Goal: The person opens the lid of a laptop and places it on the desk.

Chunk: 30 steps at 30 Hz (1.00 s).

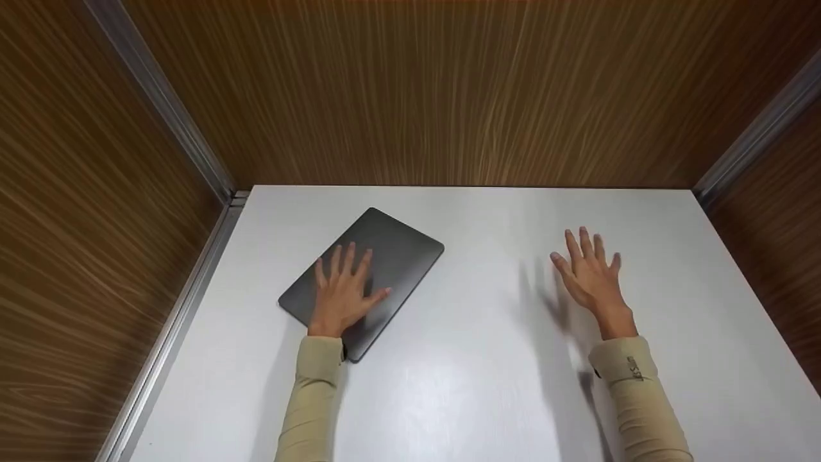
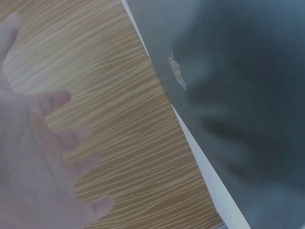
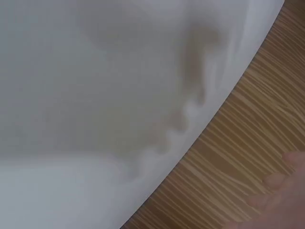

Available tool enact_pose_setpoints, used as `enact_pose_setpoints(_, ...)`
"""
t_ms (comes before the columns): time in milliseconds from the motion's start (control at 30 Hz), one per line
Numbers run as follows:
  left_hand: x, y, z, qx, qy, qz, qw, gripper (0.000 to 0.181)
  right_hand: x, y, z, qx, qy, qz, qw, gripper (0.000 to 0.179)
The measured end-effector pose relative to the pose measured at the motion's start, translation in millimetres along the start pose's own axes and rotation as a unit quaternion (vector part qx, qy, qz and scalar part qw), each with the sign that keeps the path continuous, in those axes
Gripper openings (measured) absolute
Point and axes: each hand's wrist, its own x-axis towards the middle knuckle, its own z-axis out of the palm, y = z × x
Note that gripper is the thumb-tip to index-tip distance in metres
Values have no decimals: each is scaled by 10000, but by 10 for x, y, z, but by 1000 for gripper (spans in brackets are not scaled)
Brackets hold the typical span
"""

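A flat, dark grey, closed laptop with round corners (image 1: 404,247) lay slanted on the left part of the smooth white table (image 1: 474,385). The left hand (image 1: 343,295), fingers spread, was over it and hid some of it. The right hand (image 1: 590,276) was spread too, above bare table. Brown, stripy wooden walls (image 1: 449,96) with grey metal strips (image 1: 165,96) stood behind and beside.

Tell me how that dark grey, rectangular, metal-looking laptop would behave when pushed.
The laptop is probably stiff: its edges run straight. It may slide readily on the smooth-looking white tabletop. Lying flat, it seems unlikely to roll or tip.
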Motion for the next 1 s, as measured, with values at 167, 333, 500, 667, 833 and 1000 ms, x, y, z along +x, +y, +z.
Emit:
enact_pose_setpoints(167, -89, 45, -49, 75, 170, 372, 9991, 68, 137, -101, 62, 96, 934, -679, 9933, 59)
enact_pose_setpoints(333, -163, 57, -50, 96, 357, 575, 9977, 59, 199, -177, 106, 163, 1176, -1050, 9874, 49)
enact_pose_setpoints(500, -251, 46, -52, 143, 311, 482, 9983, 55, 277, -274, 136, 51, 1204, -1488, 9815, 45)
enact_pose_setpoints(667, -366, 39, 2, 99, 279, 348, 9990, 51, 337, -380, 185, -11, 1182, -1759, 9773, 44)
enact_pose_setpoints(833, -464, 40, 59, 76, 400, 361, 9985, 51, 390, -477, 258, 110, 1140, -1830, 9764, 42)
enact_pose_setpoints(1000, -516, 45, 94, 197, 625, 352, 9972, 50, 447, -561, 350, 347, 1056, -1848, 9765, 42)
